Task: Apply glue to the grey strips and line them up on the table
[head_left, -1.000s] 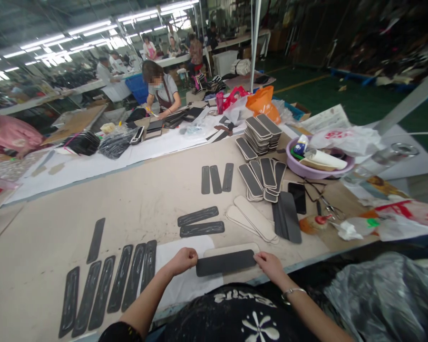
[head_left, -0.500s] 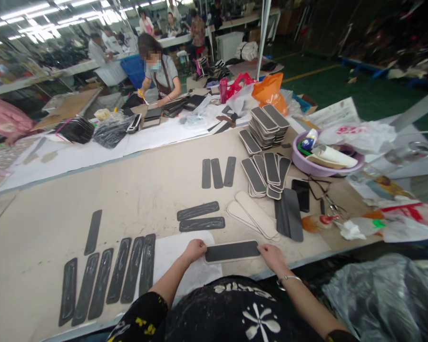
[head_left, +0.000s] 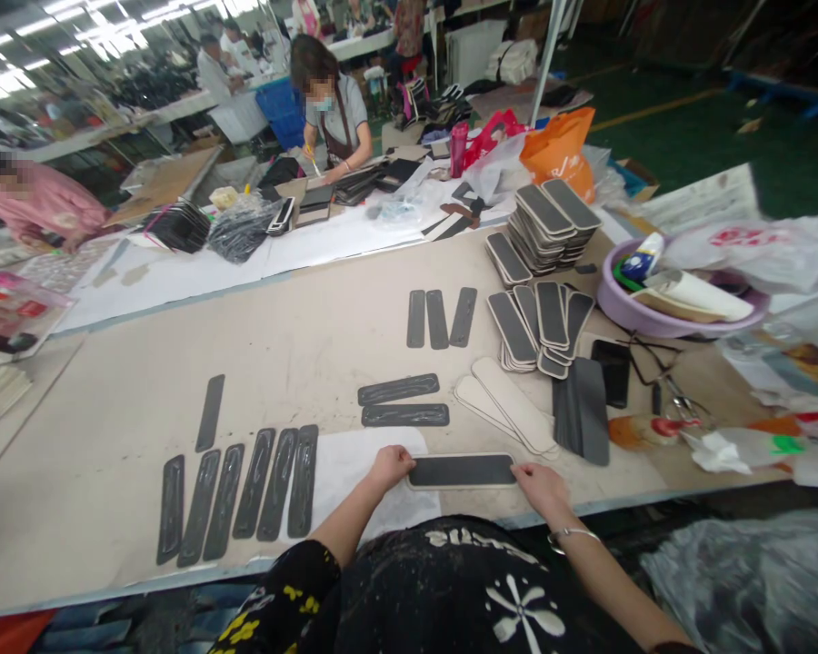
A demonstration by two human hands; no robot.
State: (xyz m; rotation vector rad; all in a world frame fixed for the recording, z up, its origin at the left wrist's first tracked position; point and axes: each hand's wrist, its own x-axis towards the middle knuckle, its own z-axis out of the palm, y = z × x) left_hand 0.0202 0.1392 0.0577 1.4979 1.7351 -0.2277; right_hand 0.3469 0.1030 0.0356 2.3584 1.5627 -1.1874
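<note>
Between my hands, at the table's near edge, lies a long dark grey strip with a pale rim (head_left: 461, 470). My left hand (head_left: 392, 467) pinches its left end, and my right hand (head_left: 543, 489) pinches its right end. Under my left forearm is a white sheet (head_left: 354, 454). Just beyond the held strip lie two grey strips with shiny streaks (head_left: 404, 415). Several more streaked grey strips (head_left: 252, 486) stand in a row to the left. Pale blank strips (head_left: 511, 409) lie fanned out beyond my right hand, beside a stack of plain grey strips (head_left: 582, 413).
Rimmed strips are piled in stacks (head_left: 545, 227) at the right back. A purple basin (head_left: 627, 304) holds assorted items, near a phone (head_left: 611, 372), scissors (head_left: 683, 400) and a bottle of amber liquid (head_left: 644, 431). Across the table, a co-worker (head_left: 337, 118) handles dark pieces.
The camera view has turned left and tilted down slightly, so a second co-worker shows more fully at the left. Both hands keep hold of the rimmed strip's ends.
</note>
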